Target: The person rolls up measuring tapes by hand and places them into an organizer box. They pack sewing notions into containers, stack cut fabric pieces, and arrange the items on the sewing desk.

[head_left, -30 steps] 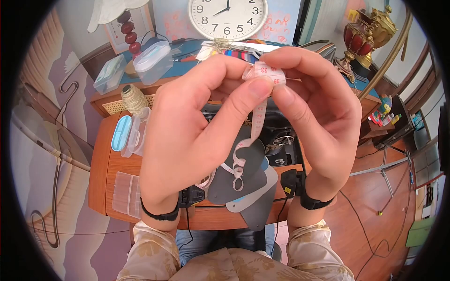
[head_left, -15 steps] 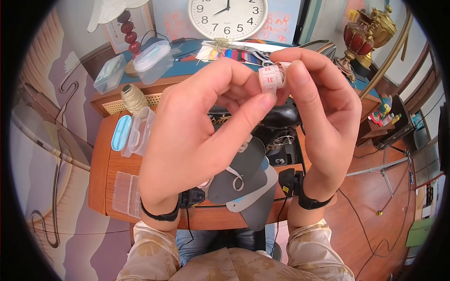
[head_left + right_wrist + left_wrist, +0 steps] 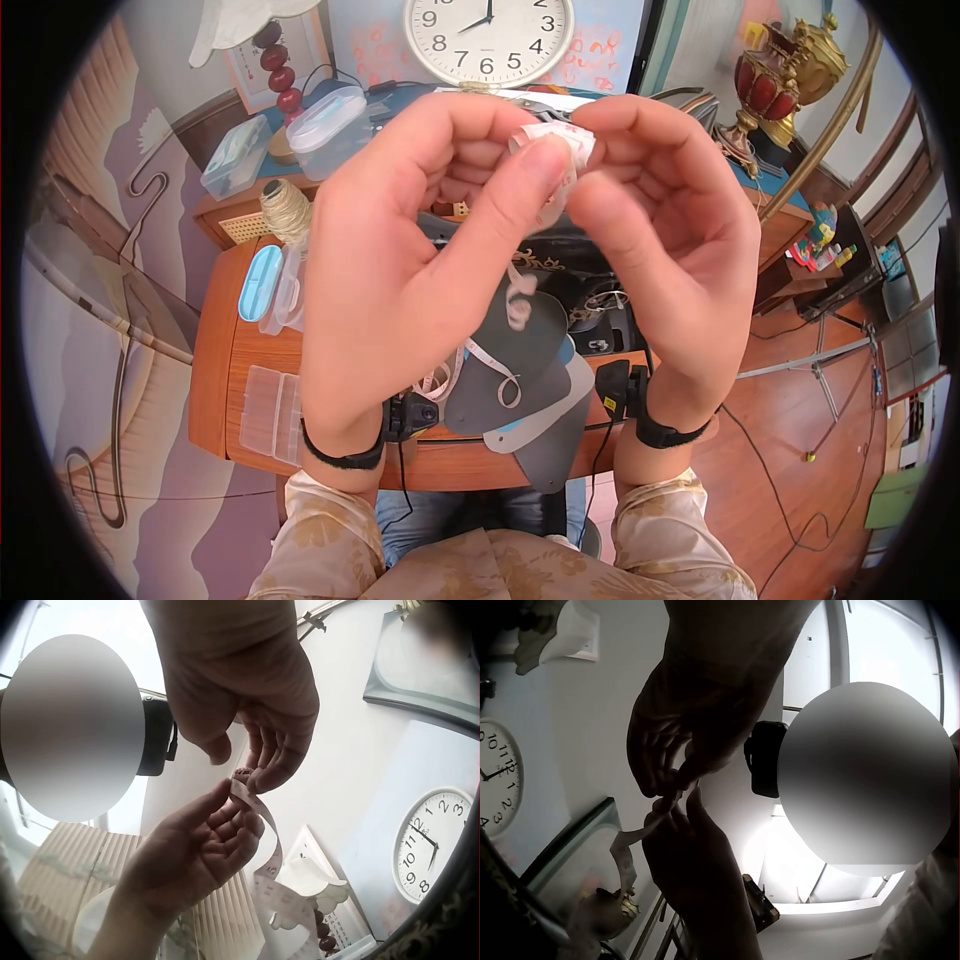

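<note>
Just in front of my chest, my left hand (image 3: 410, 260) pinches a white, partly rolled tape measure (image 3: 578, 143) between thumb and index finger. My right hand (image 3: 680, 240) is on the other side, its bent fingertips at the roll and its thumb standing apart from it. Below the roll a curled length of the tape hangs down, blurred. In the right wrist view the loose tape (image 3: 268, 838) drops past the left fingers. More tape loops (image 3: 490, 365) lie over flat grey pieces (image 3: 500, 400) on the wooden table (image 3: 400, 462).
A black sewing machine (image 3: 600, 285) with gold ornament stands behind the hands. At left are a thread cone (image 3: 286, 208), a blue-lidded case (image 3: 262, 283) and a clear box (image 3: 270, 415). Beyond, a blue-topped desk holds clear boxes (image 3: 328, 130), with a clock (image 3: 488, 40) behind.
The tape roll has turned and shifted slightly left in the fingers. My right hand has moved a little left, its thumb dropping away from the roll. The hanging tape shows again below.
</note>
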Available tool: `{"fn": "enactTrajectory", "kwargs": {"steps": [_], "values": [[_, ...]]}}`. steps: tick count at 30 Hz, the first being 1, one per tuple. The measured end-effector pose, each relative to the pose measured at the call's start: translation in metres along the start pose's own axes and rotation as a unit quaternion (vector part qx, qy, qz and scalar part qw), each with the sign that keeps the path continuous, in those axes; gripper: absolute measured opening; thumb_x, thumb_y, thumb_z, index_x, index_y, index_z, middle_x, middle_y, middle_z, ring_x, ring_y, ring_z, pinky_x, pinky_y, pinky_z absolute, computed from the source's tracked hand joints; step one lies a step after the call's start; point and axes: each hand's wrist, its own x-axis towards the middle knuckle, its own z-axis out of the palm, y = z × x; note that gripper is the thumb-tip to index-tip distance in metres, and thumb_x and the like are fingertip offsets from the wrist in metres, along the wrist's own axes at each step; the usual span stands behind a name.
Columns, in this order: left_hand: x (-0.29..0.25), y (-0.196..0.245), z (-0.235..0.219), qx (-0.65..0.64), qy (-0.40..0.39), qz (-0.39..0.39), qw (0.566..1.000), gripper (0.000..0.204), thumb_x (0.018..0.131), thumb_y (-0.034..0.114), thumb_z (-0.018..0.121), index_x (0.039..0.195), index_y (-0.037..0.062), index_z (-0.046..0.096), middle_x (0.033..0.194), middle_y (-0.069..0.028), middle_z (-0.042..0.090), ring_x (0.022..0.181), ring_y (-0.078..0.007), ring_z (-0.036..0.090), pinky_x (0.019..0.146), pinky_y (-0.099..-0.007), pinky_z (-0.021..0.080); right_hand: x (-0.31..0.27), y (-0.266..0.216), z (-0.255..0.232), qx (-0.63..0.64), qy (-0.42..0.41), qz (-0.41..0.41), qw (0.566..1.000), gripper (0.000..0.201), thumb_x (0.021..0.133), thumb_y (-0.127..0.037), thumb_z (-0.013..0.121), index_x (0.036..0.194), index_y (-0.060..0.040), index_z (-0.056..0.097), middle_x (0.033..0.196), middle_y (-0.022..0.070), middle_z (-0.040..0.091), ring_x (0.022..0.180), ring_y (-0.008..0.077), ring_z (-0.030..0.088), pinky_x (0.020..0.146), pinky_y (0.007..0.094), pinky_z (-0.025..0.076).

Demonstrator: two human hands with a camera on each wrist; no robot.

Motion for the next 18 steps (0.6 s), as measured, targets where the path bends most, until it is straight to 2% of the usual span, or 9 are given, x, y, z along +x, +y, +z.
{"fn": "enactTrajectory", "kwargs": {"steps": [2,4,6,8,9,10,13,18], "values": [[0.0,0.001,-0.002,0.006,0.004,-0.007,1.0,0.017,0.101,0.007,0.063,0.113,-0.0052,0.064,0.103,-0.0077,0.07,0.094,-0.0111,0.066,0.081,-0.024,0.053,0.0,0.002,0.001,-0.039,-0.004,-0.019,0.999,0.028,0.096,-0.001,0.065,0.122,0.01,0.059,0.113,0.0103,0.067,0.098,0.0128,0.065,0.086,0.0247,0.053],[-0.001,0.005,-0.005,0.031,-0.015,-0.032,0.999,0.018,0.102,0.01,0.062,0.111,-0.005,0.064,0.101,-0.0066,0.071,0.093,-0.0106,0.066,0.082,-0.0241,0.053,0.0,0.0,0.0,-0.034,-0.009,-0.022,0.999,0.03,0.095,0.001,0.065,0.123,0.0102,0.059,0.114,0.0113,0.067,0.102,0.014,0.065,0.089,0.0257,0.053],[0.0,0.0,-0.008,0.02,-0.025,-0.025,0.999,0.019,0.099,0.008,0.065,0.113,-0.0046,0.064,0.101,-0.0065,0.071,0.093,-0.0109,0.066,0.082,-0.0242,0.052,0.0,-0.002,0.0,-0.029,-0.015,-0.024,0.999,0.031,0.094,0.003,0.066,0.124,0.0104,0.059,0.116,0.0124,0.067,0.105,0.0152,0.066,0.091,0.0268,0.053],[0.0,-0.001,-0.007,0.009,-0.036,-0.018,0.999,0.021,0.097,0.006,0.067,0.115,-0.0042,0.064,0.101,-0.0064,0.071,0.093,-0.0112,0.067,0.082,-0.0243,0.052,0.0,-0.002,-0.001,-0.061,-0.007,-0.024,0.998,0.029,0.096,-0.001,0.064,0.123,0.0094,0.06,0.112,0.0109,0.069,0.104,0.0151,0.066,0.09,0.0265,0.053],[0.0,0.0,-0.003,0.014,-0.03,0.009,0.999,0.025,0.093,0.002,0.07,0.117,-0.0039,0.063,0.101,-0.0069,0.072,0.094,-0.0117,0.067,0.082,-0.0243,0.051,0.0,-0.003,-0.001,-0.062,-0.006,-0.024,0.998,0.029,0.096,-0.001,0.064,0.123,0.0094,0.06,0.112,0.0109,0.069,0.104,0.0151,0.066,0.09,0.0265,0.053],[0.001,0.0,0.0,0.018,-0.023,0.036,0.999,0.031,0.09,-0.001,0.072,0.119,-0.0036,0.062,0.101,-0.0073,0.072,0.094,-0.0122,0.068,0.082,-0.0243,0.051,0.0,-0.004,0.0,-0.036,0.007,-0.009,0.999,0.027,0.098,-0.004,0.064,0.122,0.0086,0.062,0.109,0.01,0.07,0.1,0.0137,0.066,0.088,0.0259,0.053],[0.001,-0.004,0.003,0.018,-0.01,0.049,0.999,0.041,0.084,-0.008,0.074,0.123,-0.003,0.061,0.103,-0.0088,0.072,0.094,-0.013,0.068,0.08,-0.0244,0.052,0.0,-0.004,0.007,0.007,0.036,0.019,0.999,0.024,0.101,-0.01,0.062,0.118,0.0068,0.065,0.104,0.0078,0.071,0.092,0.01,0.064,0.082,0.024,0.052],[0.003,-0.001,0.001,0.057,-0.022,0.088,0.994,0.039,0.085,-0.008,0.073,0.122,-0.0033,0.061,0.104,-0.0083,0.071,0.094,-0.0129,0.068,0.079,-0.0243,0.052,-0.001,-0.002,0.008,0.013,0.053,0.041,0.998,0.024,0.102,-0.017,0.063,0.112,0.0046,0.068,0.1,0.0053,0.072,0.081,0.005,0.059,0.073,0.0211,0.048]]}}
